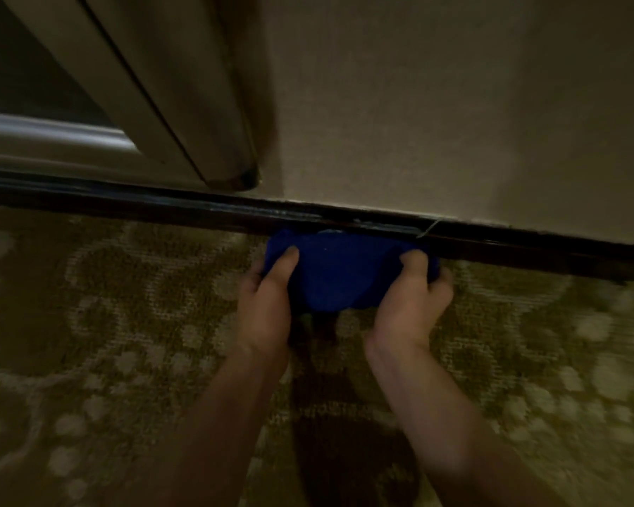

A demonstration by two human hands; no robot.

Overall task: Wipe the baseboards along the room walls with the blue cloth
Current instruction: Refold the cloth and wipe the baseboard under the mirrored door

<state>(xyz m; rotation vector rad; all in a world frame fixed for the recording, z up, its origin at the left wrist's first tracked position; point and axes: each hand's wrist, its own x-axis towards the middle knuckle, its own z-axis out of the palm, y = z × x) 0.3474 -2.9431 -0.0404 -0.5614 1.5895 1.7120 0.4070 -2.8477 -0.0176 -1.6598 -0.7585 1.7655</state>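
Running along the beige wall point(454, 104), the dark baseboard point(527, 247) meets patterned carpet point(107, 305); left hand point(268, 298) and right hand point(410, 298) grip the blue cloth point(341, 272) against it, right of a door frame point(183, 104).

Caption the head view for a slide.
Both hands, left and right, press the blue cloth against the dark baseboard.

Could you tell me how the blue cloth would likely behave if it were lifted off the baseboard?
The blue cloth bunches between the left hand and right hand, so probably floppy and light. Pressed on the baseboard, it likely drags rather than slips.
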